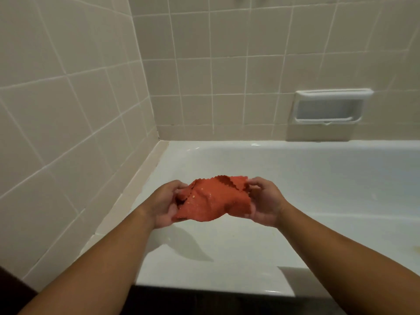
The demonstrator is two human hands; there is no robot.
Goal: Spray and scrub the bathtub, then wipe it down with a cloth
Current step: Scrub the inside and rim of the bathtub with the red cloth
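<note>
You are holding a crumpled orange-red cloth with a scalloped edge (212, 198) in the air over the white bathtub (295, 178), stretched between both hands. Your left hand (164, 204) grips the cloth's left side, fingers curled over its top edge and thumb below; the bunched fabric covers part of the palm. Your right hand (264, 202) pinches the right side, fingers bent around the upper corner; the fingertips behind the fabric are hidden. A few pale specks sit on the cloth's face; you cannot make out what they are. The cloth casts a soft shadow on the tub's inner slope below it.

The tub's right end runs out of frame, and its floor is hard to read in the dim light. The near rim is partly covered by your forearms. Beige square wall tiles (68, 98) meet in a corner behind the tub, and a white recessed ceramic soap dish (329, 106) sits in the back wall just above the rim.
</note>
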